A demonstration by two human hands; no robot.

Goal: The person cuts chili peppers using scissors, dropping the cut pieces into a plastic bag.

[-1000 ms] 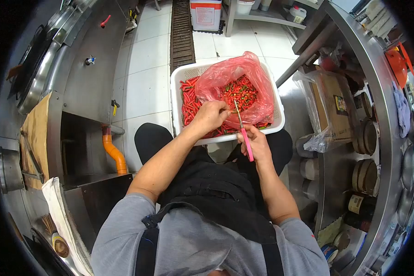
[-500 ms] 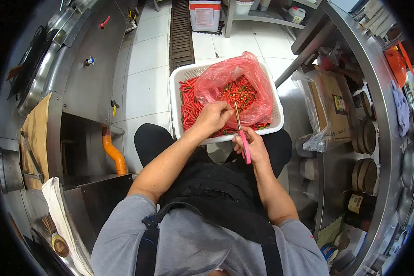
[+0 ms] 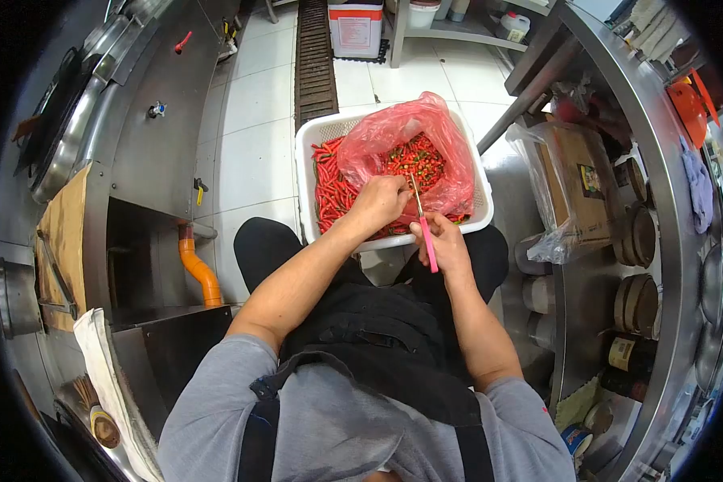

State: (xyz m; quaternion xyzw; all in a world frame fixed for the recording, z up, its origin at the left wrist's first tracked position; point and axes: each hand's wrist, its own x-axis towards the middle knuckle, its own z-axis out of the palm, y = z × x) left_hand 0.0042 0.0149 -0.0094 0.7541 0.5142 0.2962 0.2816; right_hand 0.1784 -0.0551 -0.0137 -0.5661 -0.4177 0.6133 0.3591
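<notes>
Glossy white floor tiles (image 3: 257, 104) at the top centre, parted by a dark, ribbed drain grate (image 3: 316, 68). Below them, at mid-frame, a white plastic basket (image 3: 304, 165) with rounded corners and perforated walls, black-clad knees (image 3: 259, 241) near its lower corners. Inside, toward the left, slim, shiny red chillies (image 3: 333, 181) in a loose heap; toward the right, a thin, crinkled, translucent red bag (image 3: 455, 161), mouth spread wide around small red pieces (image 3: 426, 157) flecked with green.

Over the bag's lower edge, scissors (image 3: 430, 249) with slender metal blades and smooth pink handles, held in the bent fingers of the right hand (image 3: 448, 247), tips pointing upward. Just beside the blades, left hand (image 3: 380, 203) with curled fingers; cannot tell whether holding anything. In the way: this same hand, covering part of the chillies and bag.

At left, flat steel panels (image 3: 161, 153) and a bent, smooth orange pipe (image 3: 201, 269); at right, a cardboard box (image 3: 582, 181) in clear, wrinkled plastic, beside metal shelving (image 3: 582, 301).
</notes>
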